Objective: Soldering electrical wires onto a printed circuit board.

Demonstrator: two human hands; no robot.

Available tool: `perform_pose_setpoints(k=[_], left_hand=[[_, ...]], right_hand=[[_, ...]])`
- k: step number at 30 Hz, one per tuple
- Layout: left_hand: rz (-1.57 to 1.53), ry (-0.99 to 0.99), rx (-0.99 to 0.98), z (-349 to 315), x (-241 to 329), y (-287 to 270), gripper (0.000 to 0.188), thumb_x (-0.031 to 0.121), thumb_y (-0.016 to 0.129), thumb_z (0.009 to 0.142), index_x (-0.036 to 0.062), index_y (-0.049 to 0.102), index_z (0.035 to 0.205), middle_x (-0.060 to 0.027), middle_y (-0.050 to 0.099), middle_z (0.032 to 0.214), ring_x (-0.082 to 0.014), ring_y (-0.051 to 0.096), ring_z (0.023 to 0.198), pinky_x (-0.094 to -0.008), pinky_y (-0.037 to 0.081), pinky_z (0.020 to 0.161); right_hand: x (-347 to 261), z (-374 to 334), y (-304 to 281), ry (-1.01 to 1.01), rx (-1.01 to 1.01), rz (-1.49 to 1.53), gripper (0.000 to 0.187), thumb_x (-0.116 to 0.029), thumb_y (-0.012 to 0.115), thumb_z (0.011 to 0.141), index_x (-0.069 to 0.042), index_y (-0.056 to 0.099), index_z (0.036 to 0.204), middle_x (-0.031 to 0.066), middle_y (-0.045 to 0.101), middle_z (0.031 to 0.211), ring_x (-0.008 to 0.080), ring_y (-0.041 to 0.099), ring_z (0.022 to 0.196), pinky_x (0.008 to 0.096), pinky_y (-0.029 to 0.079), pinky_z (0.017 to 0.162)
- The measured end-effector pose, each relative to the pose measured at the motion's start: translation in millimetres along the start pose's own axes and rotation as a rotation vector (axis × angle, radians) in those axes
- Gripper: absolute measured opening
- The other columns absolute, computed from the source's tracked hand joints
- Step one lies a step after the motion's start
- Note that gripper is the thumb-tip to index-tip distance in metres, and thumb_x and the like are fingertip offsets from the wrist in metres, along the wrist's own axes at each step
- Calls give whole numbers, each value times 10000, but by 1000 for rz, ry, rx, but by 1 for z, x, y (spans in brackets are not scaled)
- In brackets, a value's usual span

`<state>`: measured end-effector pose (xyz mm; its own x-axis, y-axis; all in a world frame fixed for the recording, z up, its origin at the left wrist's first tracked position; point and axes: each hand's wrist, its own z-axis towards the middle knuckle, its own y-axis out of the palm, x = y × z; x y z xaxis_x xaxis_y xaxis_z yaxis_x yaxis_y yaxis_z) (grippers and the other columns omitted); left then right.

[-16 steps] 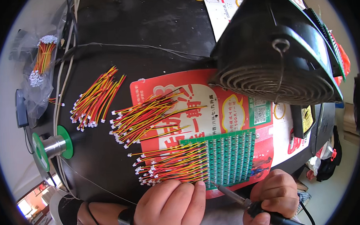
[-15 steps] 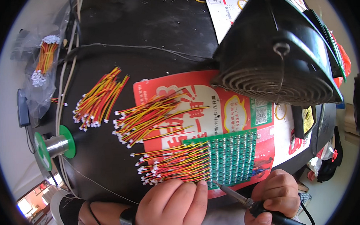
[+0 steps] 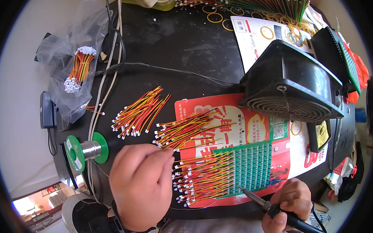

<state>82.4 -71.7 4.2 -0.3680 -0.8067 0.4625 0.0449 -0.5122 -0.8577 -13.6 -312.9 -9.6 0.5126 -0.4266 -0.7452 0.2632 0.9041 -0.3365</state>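
Wires (image 3: pixel 190 131) lie beside the curled left hand (image 3: pixel 140 184), its hidden hold indiscernible; the right hand (image 3: pixel 292 203) clasps a soldering iron (image 3: pixel 255 198).

This looks like an electronics workshop, shown by the soldering iron (image 3: pixel 256 198), solder spool (image 3: pixel 91 150), green circuit-board panel (image 3: pixel 254 167) and piled connector-tipped wires (image 3: pixel 191 130) at one dark worktable (image 3: pixel 171 39).

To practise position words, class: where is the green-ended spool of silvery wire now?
In the head view, the spool is at the left, just up and left of the left hand and below and right of the black box.
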Motion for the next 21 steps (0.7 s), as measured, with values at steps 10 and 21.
perform_pose_setpoints(k=[10,21], left_hand=[[-75,82,-137,8,-7,9,191,-68,738,709,13,742,882,-83,600,823,-246,563,767,-342,449,644],[140,267,-107,12,-9,9,219,-60,694,656,-3,652,863,-83,580,874,-266,568,836,-364,489,677]], right_hand=[[0,-2,2,-6,59,-8,163,-88,601,834,39,499,832,125,496,594,210,483,451,337,439,435],[-3,1,1,15,48,-24,172,-98,614,829,40,514,849,127,516,608,205,484,452,332,442,442]])
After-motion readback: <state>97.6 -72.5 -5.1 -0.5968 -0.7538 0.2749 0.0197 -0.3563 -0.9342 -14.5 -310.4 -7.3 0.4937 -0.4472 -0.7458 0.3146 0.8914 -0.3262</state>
